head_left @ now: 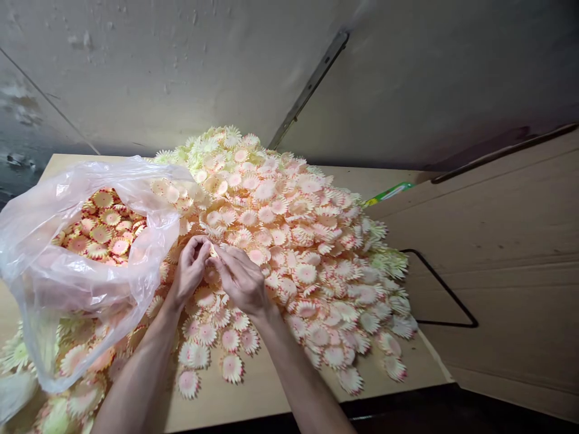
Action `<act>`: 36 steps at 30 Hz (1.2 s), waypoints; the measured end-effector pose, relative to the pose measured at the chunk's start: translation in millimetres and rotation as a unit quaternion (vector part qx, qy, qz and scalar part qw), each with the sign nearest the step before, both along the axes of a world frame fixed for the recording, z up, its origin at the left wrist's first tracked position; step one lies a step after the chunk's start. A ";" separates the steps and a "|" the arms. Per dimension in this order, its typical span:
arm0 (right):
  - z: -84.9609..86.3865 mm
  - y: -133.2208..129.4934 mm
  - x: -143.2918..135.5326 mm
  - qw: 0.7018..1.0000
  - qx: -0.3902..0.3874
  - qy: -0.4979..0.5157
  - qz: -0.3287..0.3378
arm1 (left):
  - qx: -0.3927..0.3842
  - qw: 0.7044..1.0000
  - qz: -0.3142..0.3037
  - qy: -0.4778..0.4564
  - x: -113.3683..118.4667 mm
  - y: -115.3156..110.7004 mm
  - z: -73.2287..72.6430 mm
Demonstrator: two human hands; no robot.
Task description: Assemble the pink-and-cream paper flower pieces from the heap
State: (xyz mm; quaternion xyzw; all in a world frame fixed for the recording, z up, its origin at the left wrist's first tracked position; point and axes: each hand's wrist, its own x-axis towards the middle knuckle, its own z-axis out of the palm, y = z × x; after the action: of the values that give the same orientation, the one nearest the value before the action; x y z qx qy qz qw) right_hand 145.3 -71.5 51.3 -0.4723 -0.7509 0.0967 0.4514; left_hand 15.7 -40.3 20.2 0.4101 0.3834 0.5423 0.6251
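Note:
My left hand (pixel 192 265) and my right hand (pixel 243 282) meet fingertip to fingertip in front of a large heap of artificial flower pieces (pixel 280 241). Both are closed in a pinch on a small pale flower piece (pixel 212 249), mostly covered by the fingers. The heaped pieces are round, cream to pale pink, with fringed, red-tipped edges. To the left of my left hand lies an open clear plastic bag (pixel 140 283), holding smaller flower pieces (pixel 102 226) with stronger red and yellow edges. A few loose flower pieces (pixel 232 367) lie below my right wrist.
The heap rests on a light wooden table (pixel 235 404). A grey, peeling wall (pixel 203 72) with a metal strip (pixel 312 87) stands behind. At the right are a brown cardboard sheet (pixel 506 265), a bent black rod (pixel 446 286) and a green packet (pixel 389 193).

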 end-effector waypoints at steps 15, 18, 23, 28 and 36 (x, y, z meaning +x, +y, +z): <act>4.4 6.9 11.2 0.913 -0.285 0.286 -0.059 | 0.064 0.994 0.010 0.086 -1.0 1.3 8.9; 0.8 8.3 8.3 0.879 -0.308 0.359 -0.057 | 0.078 0.996 0.001 0.048 -4.0 1.9 7.9; -3.5 11.1 2.4 0.870 -0.284 0.391 -0.096 | 0.104 0.995 -0.002 0.005 -4.3 2.5 2.7; -3.2 14.5 -7.9 0.865 -0.255 0.413 -0.130 | 0.131 0.990 -0.043 -0.011 -0.3 4.6 4.9; -7.0 37.5 -8.7 0.840 -0.223 0.458 -0.185 | 0.115 0.989 -0.089 0.012 -7.9 -2.6 10.2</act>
State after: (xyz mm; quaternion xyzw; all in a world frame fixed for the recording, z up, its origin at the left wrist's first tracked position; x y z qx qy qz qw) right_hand 136.6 -34.0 44.3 -0.5923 -0.3154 0.3813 0.6359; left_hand 7.8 -42.9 30.4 0.5183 0.2880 0.5204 0.6145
